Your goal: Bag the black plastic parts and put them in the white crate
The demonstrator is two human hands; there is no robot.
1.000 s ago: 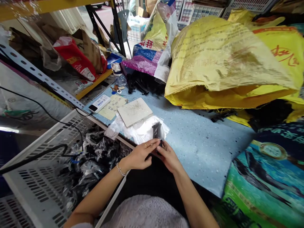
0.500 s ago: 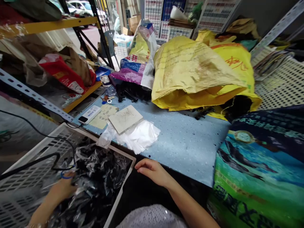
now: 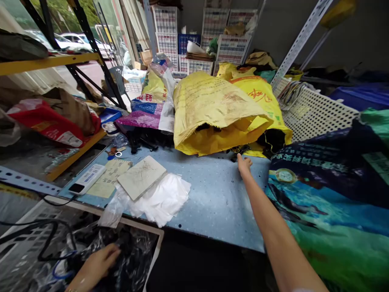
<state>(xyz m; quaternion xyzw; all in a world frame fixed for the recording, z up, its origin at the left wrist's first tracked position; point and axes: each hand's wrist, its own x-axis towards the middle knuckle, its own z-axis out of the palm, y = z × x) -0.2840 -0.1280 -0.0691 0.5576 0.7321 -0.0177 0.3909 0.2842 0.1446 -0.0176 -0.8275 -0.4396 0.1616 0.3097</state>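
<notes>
My right hand (image 3: pixel 244 165) is stretched across the blue tabletop (image 3: pixel 209 190), its index finger extended and the other fingers loosely bent. Its fingertips reach small black pieces (image 3: pixel 234 155) at the mouth of the yellow woven sack (image 3: pixel 219 109); I see nothing held in it. Low on the left, my left hand (image 3: pixel 101 261) hovers palm down over a white crate (image 3: pixel 160 239) full of black items in clear plastic bags (image 3: pixel 133 247). Its fingers are loosely extended and slightly blurred. A blue loop (image 3: pixel 57 271) lies beside that wrist.
A pale flat slab (image 3: pixel 142 177) rests on white plastic bags (image 3: pixel 164 198). Left of it are a handwritten card (image 3: pixel 112 178) and a white device (image 3: pixel 88 179). A blue-green sack (image 3: pixel 316 202) stands at right. Black cables (image 3: pixel 51 239) cross the crate.
My right hand has moved from the table's front edge forward and right to the black pieces by the yellow sack. The left hand stays over the crate. The view has shifted.
</notes>
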